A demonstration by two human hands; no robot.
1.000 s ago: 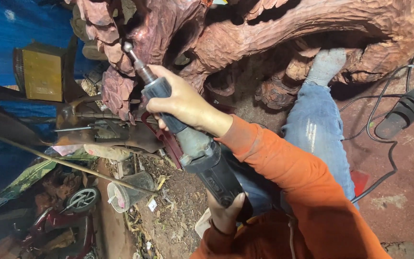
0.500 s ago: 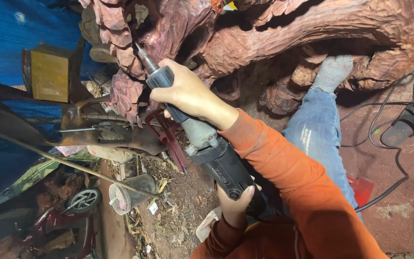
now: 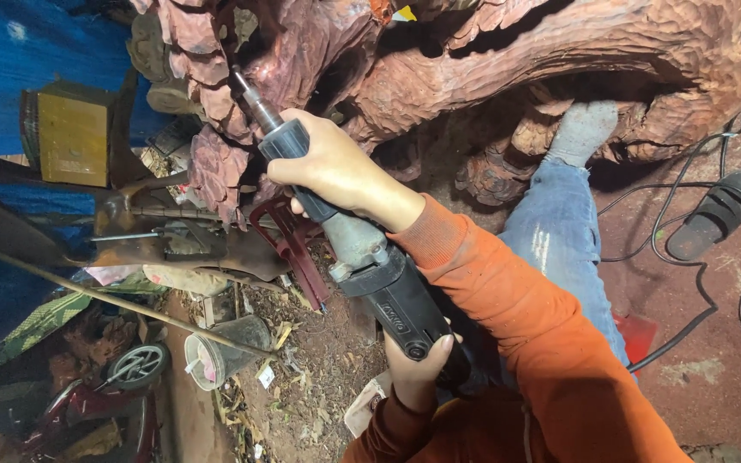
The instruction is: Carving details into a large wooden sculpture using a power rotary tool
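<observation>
The person holds a long power tool (image 3: 362, 249) with both hands. It is grey and black, with a thin metal tip at the top. The tip touches the big reddish carved wood (image 3: 490, 60) that fills the top of the view.

The right hand (image 3: 332, 167) is up near the tip. Its fingers are curled tight around the thin front part of the tool. The left hand (image 3: 418, 373) is down low, close to the person's body. Its fingers wrap around the fat black end of the tool, and the thumb lies on top. Both arms wear orange sleeves (image 3: 516, 300).

The wood has bumpy, scale-like cuts all over it. Lumps of it hang close on both sides of the tip, so the tool sits in a tight spot.

The person's leg in blue jeans (image 3: 559, 240) stretches out under the wood, with a grey sock (image 3: 581, 129) at the end. A black sandal (image 3: 718, 214) lies on the red floor to the right, with black cords (image 3: 705, 300) looping near it.

To the left is a blue sheet (image 3: 10, 77) and a yellow box (image 3: 70, 137). Below the tool is a dark red clamp (image 3: 293, 249). Farther down lie wood chips (image 3: 319, 360), a grey cup (image 3: 220, 351) on its side, and a small wheel (image 3: 139, 364).
</observation>
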